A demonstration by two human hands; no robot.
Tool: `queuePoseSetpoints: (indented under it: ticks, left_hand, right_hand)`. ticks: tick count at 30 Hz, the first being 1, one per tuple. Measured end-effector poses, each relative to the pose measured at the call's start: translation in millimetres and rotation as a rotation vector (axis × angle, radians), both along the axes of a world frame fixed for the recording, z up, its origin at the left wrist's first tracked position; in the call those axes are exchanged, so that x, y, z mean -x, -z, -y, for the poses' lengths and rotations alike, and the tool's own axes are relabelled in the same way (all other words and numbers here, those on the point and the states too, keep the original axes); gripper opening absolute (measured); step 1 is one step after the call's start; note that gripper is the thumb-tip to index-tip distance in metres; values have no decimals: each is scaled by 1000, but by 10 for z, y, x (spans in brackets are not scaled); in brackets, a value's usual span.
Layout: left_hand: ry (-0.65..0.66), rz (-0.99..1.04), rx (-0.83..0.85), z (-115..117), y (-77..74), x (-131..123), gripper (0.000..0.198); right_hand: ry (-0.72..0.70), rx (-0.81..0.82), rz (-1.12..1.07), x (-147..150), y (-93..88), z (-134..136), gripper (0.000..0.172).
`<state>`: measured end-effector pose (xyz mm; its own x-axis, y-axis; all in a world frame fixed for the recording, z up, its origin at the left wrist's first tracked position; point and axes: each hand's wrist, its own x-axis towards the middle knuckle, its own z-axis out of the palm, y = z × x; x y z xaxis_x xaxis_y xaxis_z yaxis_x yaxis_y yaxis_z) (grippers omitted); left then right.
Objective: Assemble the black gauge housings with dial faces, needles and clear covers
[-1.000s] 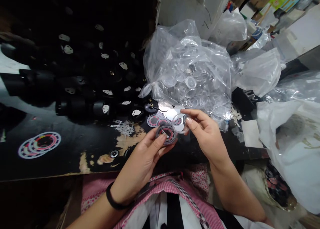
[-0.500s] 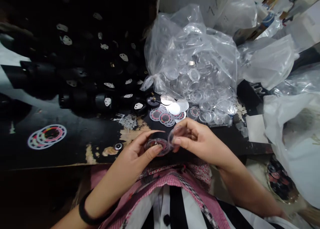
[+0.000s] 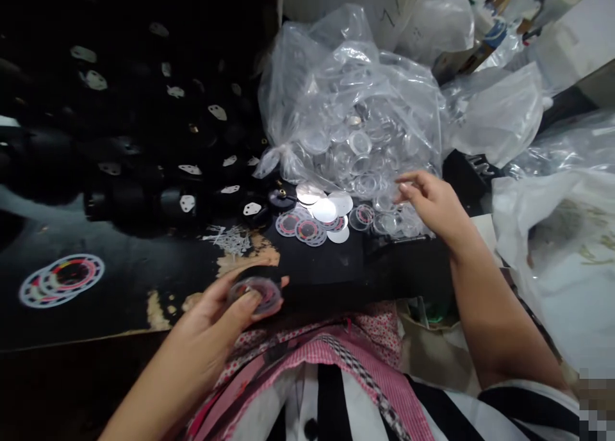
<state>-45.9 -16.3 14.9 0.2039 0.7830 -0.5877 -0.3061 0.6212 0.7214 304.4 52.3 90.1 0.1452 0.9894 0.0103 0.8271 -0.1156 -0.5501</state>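
My left hand (image 3: 225, 309) grips a round black piece (image 3: 262, 293) with a red-patterned dial face, thumb on top, near the table's front edge. My right hand (image 3: 427, 200) is at the open side of a clear plastic bag (image 3: 336, 82) full of round transparent covers (image 3: 360, 143). Its fingers are bent close together at the covers; whether they hold one is too small to tell. Between the hands, further back, lie patterned dial discs (image 3: 307, 229) and shiny silver discs (image 3: 324, 210).
Two larger dial discs (image 3: 72, 277) overlap at the left. Small white pins (image 3: 230, 239) lie in a pile. Black housings (image 3: 187, 202) with white plates fill the back left. A white bag (image 3: 567, 236) stands at the right.
My right hand has moved away from the left one, back and right to the bag of covers. My left hand, still gripping the round piece, has shifted left in view.
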Motion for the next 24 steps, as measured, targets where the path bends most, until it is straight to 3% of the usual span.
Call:
queuePoseSetpoints:
  ticks: [3, 5, 6, 8, 11, 14, 20, 24]
  left_hand:
    - [52, -2, -103, -75, 58, -195, 49]
    - [76, -14, -121, -107, 35, -286, 54]
    - [86, -24, -126, -119, 7, -323, 56]
    - [100, -65, -165, -135, -63, -388, 57]
    - [141, -141, -296, -144, -135, -451, 54]
    - [179, -162, -402, -138, -127, -465, 53]
    - [193, -178, -484, -91, -49, -466, 53]
    - [222, -164, -534, -84, -84, -484, 47]
  right_hand:
    - [85, -161, 258, 62, 37, -36, 31]
    - [37, -319, 186, 390, 25, 97, 26]
    - [-51, -320, 45, 607, 21, 187, 25]
    - [-290, -118, -222, 1048, 45, 348, 31]
    - [-277, -64, -323, 1493, 167, 438, 37]
    - [-209, -148, -321, 1599, 268, 403, 40]
    - [-243, -286, -218, 1593, 253, 374, 39]
    - [-249, -380, -179, 1642, 299, 359, 37]
